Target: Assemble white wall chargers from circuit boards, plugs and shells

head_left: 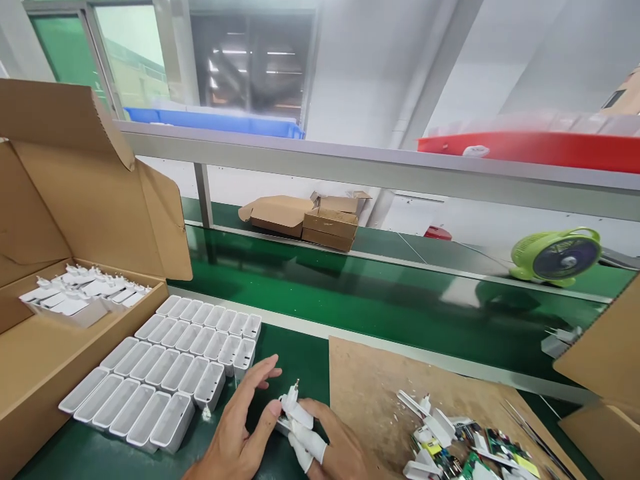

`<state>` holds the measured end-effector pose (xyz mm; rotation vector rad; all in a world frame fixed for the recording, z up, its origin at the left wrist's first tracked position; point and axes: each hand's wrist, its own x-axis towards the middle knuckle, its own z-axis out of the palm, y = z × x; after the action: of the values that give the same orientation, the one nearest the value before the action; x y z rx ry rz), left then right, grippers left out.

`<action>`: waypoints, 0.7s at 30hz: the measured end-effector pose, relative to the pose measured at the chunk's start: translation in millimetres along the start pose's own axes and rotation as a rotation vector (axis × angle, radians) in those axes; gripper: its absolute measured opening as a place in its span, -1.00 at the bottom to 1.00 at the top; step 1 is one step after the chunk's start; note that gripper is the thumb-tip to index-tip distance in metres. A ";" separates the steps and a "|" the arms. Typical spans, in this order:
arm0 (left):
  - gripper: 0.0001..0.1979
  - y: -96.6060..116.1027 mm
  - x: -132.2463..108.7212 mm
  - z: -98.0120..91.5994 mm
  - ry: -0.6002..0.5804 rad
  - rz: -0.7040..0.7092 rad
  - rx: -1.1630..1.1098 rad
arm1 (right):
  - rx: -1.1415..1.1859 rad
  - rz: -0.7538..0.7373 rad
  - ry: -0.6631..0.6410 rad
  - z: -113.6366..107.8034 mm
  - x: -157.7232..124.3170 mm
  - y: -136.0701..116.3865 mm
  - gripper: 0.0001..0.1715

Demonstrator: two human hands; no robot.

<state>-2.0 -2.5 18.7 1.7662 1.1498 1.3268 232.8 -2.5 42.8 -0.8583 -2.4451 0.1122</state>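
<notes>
The person's left hand (245,420) opens toward me with fingers stretched and thumb apart, close beside the right hand (343,443), curled in a pinch, some digits sheathed in white.

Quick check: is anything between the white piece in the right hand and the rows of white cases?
Yes: the left hand, thumb and fingers spread, stands between the white piece in the right hand and the white cases. Nothing else visible blocks it.
</notes>
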 end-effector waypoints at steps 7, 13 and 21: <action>-0.58 -0.6 0.6 -0.1 0.044 0.062 0.078 | 0.087 0.047 0.012 5.7 5.8 -5.3 -0.31; -0.46 1.1 -2.1 0.6 -0.085 0.216 0.142 | 0.100 0.046 0.037 5.5 7.8 -10.6 -0.35; -0.54 0.4 -2.0 2.8 -0.125 0.339 0.206 | 0.078 0.068 0.020 16.9 -4.8 -11.1 -0.49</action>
<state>0.6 -4.5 17.4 2.2389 0.9760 1.2998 221.1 -12.6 29.0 -0.9042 -2.3768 0.2212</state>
